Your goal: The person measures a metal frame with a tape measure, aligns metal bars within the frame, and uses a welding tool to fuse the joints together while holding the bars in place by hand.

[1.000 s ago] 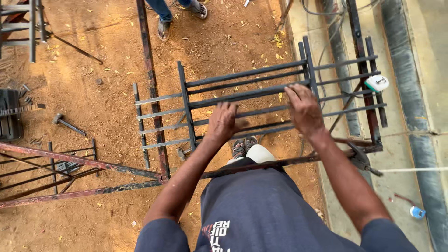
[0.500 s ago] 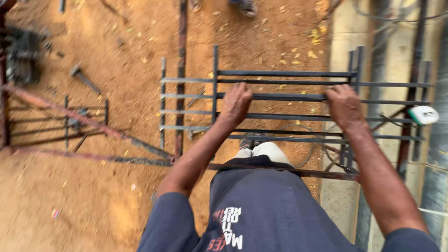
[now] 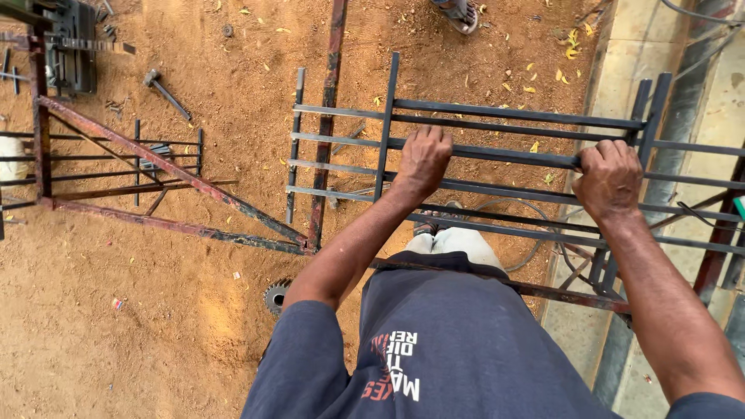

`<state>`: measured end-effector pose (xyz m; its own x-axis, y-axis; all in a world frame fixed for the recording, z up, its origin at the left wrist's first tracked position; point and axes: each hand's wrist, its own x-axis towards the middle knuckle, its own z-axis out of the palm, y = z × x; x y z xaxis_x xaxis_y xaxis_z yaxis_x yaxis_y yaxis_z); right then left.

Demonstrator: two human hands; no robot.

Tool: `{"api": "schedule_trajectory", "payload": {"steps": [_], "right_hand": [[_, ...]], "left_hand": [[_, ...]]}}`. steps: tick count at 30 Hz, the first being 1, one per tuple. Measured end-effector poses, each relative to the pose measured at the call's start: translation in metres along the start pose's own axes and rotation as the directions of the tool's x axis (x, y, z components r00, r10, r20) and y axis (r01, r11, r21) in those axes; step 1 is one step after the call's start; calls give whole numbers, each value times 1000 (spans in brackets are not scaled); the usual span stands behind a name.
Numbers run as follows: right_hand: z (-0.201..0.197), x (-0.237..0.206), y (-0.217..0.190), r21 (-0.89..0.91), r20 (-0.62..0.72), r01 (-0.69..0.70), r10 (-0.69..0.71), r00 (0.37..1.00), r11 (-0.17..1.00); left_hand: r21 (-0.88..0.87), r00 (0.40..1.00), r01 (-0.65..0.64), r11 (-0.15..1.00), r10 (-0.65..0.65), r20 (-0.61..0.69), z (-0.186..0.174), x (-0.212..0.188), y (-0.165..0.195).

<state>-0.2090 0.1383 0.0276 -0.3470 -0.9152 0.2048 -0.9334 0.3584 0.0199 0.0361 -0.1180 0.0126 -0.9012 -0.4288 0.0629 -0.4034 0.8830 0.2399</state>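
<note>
Nearest the camera, your dark blue shirt [image 3: 458, 349] fills the lower frame, with both forearms reaching out over it. Your left hand [image 3: 423, 159] is curled shut around a horizontal bar of the dark metal grille [image 3: 512, 114], just right of its upright bar; your right hand [image 3: 609, 178] is clamped on the same bar near the grille's right-hand uprights. The grille is held up before you, above the sandy ground [image 3: 116, 310]. To hold it well, keep both wrists level so that the bar does not tilt, and keep your feet back from its lower edge. Beyond the left hand lie a rusty frame [image 3: 167, 174], a hammer [image 3: 164, 91] and, farther off, another person's sandalled foot [image 3: 462, 12]. Compared with half a second ago, both hands grip the same bar as before, and the view has shifted so that the grille sits slightly to the right.
</note>
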Motion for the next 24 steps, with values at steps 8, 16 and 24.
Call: {"api": "schedule_trajectory", "payload": {"steps": [8, 16, 24], "right_hand": [[-9, 2, 6, 45, -42, 19, -18, 999, 999], [0, -9, 10, -154, 152, 30, -6, 988, 988], [6, 4, 3, -72, -21, 56, -57, 998, 996]], "left_hand": [[-96, 999, 34, 995, -36, -15, -21, -3, 9], [41, 999, -42, 998, 41, 33, -14, -8, 12], [104, 991, -69, 992, 56, 126, -38, 0, -14]]}}
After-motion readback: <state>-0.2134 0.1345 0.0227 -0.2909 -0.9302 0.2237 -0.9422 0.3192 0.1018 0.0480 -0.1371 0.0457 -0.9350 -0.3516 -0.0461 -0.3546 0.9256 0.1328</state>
